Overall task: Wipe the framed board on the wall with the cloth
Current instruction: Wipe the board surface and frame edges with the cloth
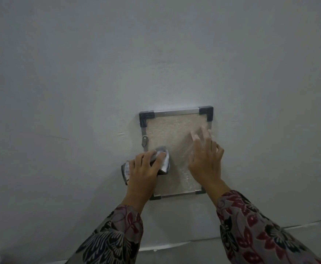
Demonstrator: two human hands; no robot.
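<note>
Your cloth is on the lower-left part of the board, with your other hand bracing the right side.

The framed board [172,143] hangs on the wall [155,54], its pale textured panel inside a metal frame with dark corner pieces. Your left hand [144,168] is closed around the bunched cloth [163,161] and presses it against the panel near the left edge, just below a small metal catch [144,141]. Your right hand [206,159] lies flat with fingers spread, holding nothing, on the panel's right half. My guess is that a hard sideways stroke could shift the board on its mount or snag the cloth on that catch; the area under your right palm may also be missed.
</note>
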